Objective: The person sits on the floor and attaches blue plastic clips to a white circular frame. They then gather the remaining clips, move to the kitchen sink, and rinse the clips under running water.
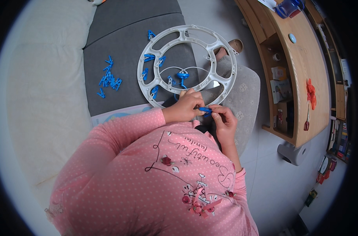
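Between both hands (pixel 225 126), a blue clip (pixel 205 109) is partly hidden.

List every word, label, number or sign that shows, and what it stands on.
Pink polka-dot cotton-look shirt: dark cursive lettering, partly legible, left unquoted.
Small yellow-and-white packet in the pale wooden cabinet: any print too small to read.
Upright book spines: too small and blurred.
Held blue plastic clip, round white plastic ring: none I can make out.
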`<control>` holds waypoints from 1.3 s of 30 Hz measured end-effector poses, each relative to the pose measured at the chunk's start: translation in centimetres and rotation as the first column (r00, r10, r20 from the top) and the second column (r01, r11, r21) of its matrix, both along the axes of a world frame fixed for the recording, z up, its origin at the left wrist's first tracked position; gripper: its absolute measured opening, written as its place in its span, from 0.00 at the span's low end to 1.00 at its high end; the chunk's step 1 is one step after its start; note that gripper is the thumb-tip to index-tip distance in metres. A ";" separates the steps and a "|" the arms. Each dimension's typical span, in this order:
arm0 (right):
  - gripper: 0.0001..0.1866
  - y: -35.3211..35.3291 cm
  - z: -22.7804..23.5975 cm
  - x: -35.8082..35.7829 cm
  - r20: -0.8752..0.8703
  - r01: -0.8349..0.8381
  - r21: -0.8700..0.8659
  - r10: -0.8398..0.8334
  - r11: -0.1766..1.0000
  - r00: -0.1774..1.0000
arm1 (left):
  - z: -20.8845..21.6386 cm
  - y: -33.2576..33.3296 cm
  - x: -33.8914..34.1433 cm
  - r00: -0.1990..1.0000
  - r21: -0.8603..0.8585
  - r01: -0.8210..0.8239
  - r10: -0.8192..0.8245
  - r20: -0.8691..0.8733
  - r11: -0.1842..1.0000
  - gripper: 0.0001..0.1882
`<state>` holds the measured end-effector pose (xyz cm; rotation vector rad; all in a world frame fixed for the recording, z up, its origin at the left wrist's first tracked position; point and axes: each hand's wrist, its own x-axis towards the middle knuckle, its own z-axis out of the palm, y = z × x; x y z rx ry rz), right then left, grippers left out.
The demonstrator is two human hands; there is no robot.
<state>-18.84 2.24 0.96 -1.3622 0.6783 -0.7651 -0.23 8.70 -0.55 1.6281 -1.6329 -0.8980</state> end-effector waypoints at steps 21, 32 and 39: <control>0.06 1.6 -0.5 -0.1 -0.101 0.155 -0.457 -0.224 0.876 0.969 | 0.3 -0.4 -0.8 0.943 -0.028 -0.060 0.047 -0.329 0.998 0.20; 0.05 1.0 0.4 1.6 -0.223 0.005 -0.456 -0.119 0.890 0.968 | 2.8 6.4 7.0 0.807 0.226 -0.512 0.554 -0.206 0.829 0.10; 0.03 0.5 -0.1 2.0 -0.243 -0.009 -0.500 -0.131 0.866 0.961 | -4.0 12.8 14.5 0.357 -0.386 -0.723 0.788 0.501 0.573 0.13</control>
